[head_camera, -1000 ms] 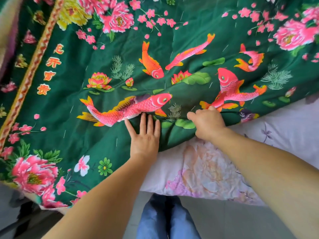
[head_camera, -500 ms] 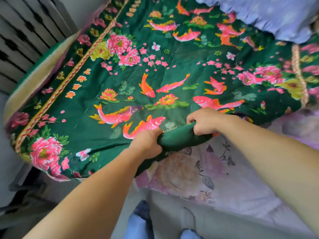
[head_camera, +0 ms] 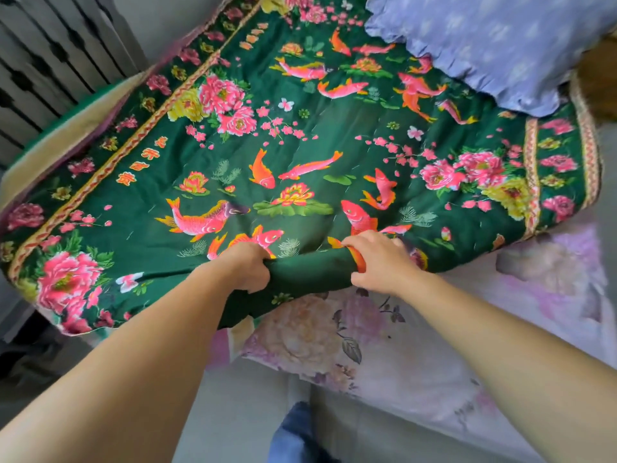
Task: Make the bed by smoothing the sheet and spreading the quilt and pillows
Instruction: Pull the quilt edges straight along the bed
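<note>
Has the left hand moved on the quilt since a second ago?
Yes. The left hand, earlier flat below the big pink fish, now grips a bunched fold of the green quilt beside the right hand, nearer the edge.

1 green quilt [head_camera: 300, 138] with a fish-and-flower print lies across the bed. 1 pale floral sheet [head_camera: 450, 329] shows beneath it, on the near side. 1 lavender pillow [head_camera: 484, 45] with a ruffled edge sits at the far right, on top of the quilt. 2 hands are in view: 1 left hand [head_camera: 245, 267] and 1 right hand [head_camera: 379, 259], both gripping the quilt's rolled near edge. 2 bare forearms reach in from the bottom. 1 patch of blue denim [head_camera: 297, 436] shows at the bottom edge; whether it covers 1 leg or 2 cannot be told.
</note>
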A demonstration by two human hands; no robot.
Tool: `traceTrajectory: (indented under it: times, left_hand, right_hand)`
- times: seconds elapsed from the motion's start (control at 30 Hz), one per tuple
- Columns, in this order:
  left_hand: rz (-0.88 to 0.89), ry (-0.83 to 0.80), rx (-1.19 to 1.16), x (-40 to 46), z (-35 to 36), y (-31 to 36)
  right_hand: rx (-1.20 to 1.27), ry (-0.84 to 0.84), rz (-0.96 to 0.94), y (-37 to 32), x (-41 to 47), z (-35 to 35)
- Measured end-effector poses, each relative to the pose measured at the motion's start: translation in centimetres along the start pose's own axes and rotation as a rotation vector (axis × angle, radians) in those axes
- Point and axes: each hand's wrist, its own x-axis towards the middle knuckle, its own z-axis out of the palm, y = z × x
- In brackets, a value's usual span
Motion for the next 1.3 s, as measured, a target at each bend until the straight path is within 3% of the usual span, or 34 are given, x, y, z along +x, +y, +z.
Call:
traceTrajectory:
  times: [0.1, 0.2, 0.3, 0.37, 0.47, 0.53, 0.6, 0.67, 0.77, 0.8, 0.9, 1.0, 1.07, 1.17, 1.3]
  left_hand:
    - [-0.091, -0.093, 0.121, 1.8, 0.2, 0.2]
    - [-0.104, -0.146, 0.16, 3.8, -1.2, 0.0]
    - [-0.144, -0.145, 0.052, 6.1, -3.3, -0.7]
    - [-0.203, 0.049, -0.054, 8.2, -4.0, -1.9]
    - [-0.209, 0.485, 0.072, 10.8, -4.0, -2.1]
    - [-0.014, 0.668, 0.043, 12.1, -3.0, -0.6]
    - [0.295, 0.795, 0.061, 13.7, -1.2, 1.2]
    - [0.481, 0.741, 0.201, 14.7, 1.4, 2.2]
    - [0.314, 0.348, 0.402, 16.9, 3.9, 2.7]
    - [0.266, 0.313, 0.399, 17.8, 4.2, 2.8]
    - [0.19, 0.283, 0.34, 20.8, 3.3, 3.1]
    - [0.234, 0.261, 0.267, 21.9, 1.5, 2.9]
    - [0.262, 0.29, 0.23, 21.1, 0.7, 2.9]
    - [0.225, 0.306, 0.087, 19.3, 0.2, 3.3]
    - [0.175, 0.3, -0.263, 15.9, -0.3, 4.5]
  right_hand:
    - [-0.108, -0.078, 0.079, 2.2, 0.3, 3.0]
    - [-0.139, -0.006, 0.17, 3.5, 2.4, 3.8]
    - [-0.217, 0.043, 0.184, 3.8, 6.1, 1.8]
    - [-0.25, 0.053, 0.177, 3.7, 8.9, -0.1]
    - [-0.297, 0.112, 0.179, 3.7, 14.1, -2.3]
    - [-0.29, 0.132, 0.181, 3.9, 17.2, -2.7]
    - [-0.189, 0.128, 0.227, 4.2, 20.2, -2.7]
    - [-0.12, 0.142, 0.245, 4.2, 21.9, -2.6]
    - [0.009, 0.195, 0.269, 4.7, 24.1, -2.0]
    - [0.055, 0.192, 0.266, 5.0, 24.4, -1.6]
    - [0.137, 0.076, 0.19, 5.9, 23.9, -0.3]
    - [0.191, -0.07, 0.051, 6.7, 21.3, 1.4]
    - [0.098, -0.107, 0.032, 6.9, 18.9, 2.8]
    - [-0.026, -0.046, 0.136, 6.1, 14.7, 5.1]
    - [0.204, 0.126, 0.27, 3.3, 10.7, 6.6]
